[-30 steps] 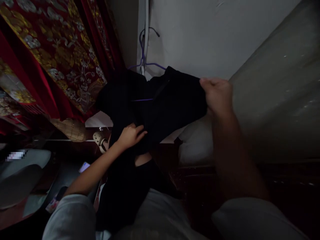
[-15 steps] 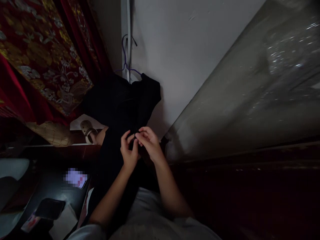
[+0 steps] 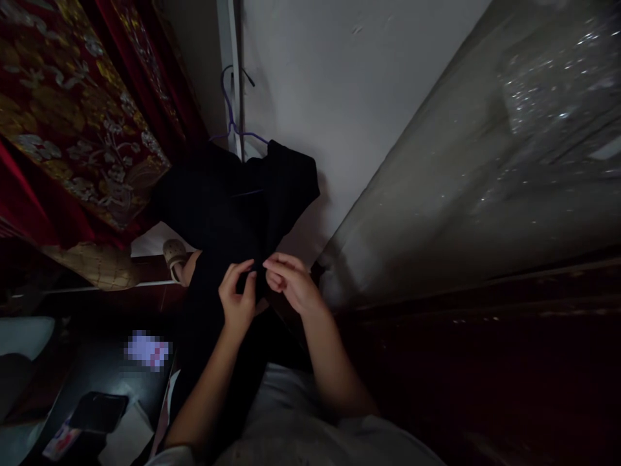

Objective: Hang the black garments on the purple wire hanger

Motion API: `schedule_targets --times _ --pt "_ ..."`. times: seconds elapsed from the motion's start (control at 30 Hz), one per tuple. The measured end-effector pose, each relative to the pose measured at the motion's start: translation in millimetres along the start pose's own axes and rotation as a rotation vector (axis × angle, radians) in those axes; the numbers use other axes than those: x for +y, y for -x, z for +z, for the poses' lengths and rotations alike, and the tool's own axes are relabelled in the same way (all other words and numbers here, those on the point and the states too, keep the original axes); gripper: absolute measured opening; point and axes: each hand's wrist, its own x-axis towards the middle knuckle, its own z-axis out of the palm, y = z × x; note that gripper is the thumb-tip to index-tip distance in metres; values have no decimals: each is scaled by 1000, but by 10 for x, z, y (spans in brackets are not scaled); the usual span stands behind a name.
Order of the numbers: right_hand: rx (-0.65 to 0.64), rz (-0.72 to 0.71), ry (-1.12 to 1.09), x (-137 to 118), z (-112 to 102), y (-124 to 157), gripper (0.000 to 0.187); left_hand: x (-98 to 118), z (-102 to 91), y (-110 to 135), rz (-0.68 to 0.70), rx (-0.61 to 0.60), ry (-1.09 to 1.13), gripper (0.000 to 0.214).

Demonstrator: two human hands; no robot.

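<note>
The black garment (image 3: 220, 217) hangs on the purple hanger (image 3: 231, 122) beside the pale wall (image 3: 330, 84); the right hand (image 3: 297, 286) pinches its front edge; the left hand (image 3: 236, 298) curls just beside, at the fabric; its grip cannot be determined.

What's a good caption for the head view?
Left hand and right hand at a black short-sleeved top on a purple hanger.
</note>
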Motion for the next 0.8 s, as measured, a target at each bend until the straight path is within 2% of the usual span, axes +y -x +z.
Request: schedule_targets --times 0.07,0.17,0.27,0.37,0.5,0.6,0.67,0.7,0.73,0.8 --pt "-93 112 30 4 63 -71 33 -54 -48 -115 22 46 -33 15" --pt "-169 152 118 -43 117 -314 30 -132 -36 -276 4 86 -70 13" --pt "-121 142 59 -228 105 -672 19 -198 25 -382 -3 2 -87 17" --pt "-40 193 -124 -554 101 -1039 15 -294 72 -408 -6 -70 -121 15" --pt "27 37 -199 -1032 220 -1424 19 -369 150 -332 -65 -231 -237 19" --pt "50 -31 -182 -1211 358 -1529 22 -207 196 -342 -74 -445 -342 24" --pt "58 -44 -185 -1207 417 -1497 22 10 166 -481 -14 -574 -381 27" --pt "61 -58 -184 -1181 429 -1460 23 131 130 -601 32 -598 -374 26" --pt "63 -81 -176 -1149 431 -1416 25 249 86 -756 80 -571 -345 22" --pt "60 -134 -130 -1095 411 -1325 29 442 -3 -1140 182 -370 -246 19"
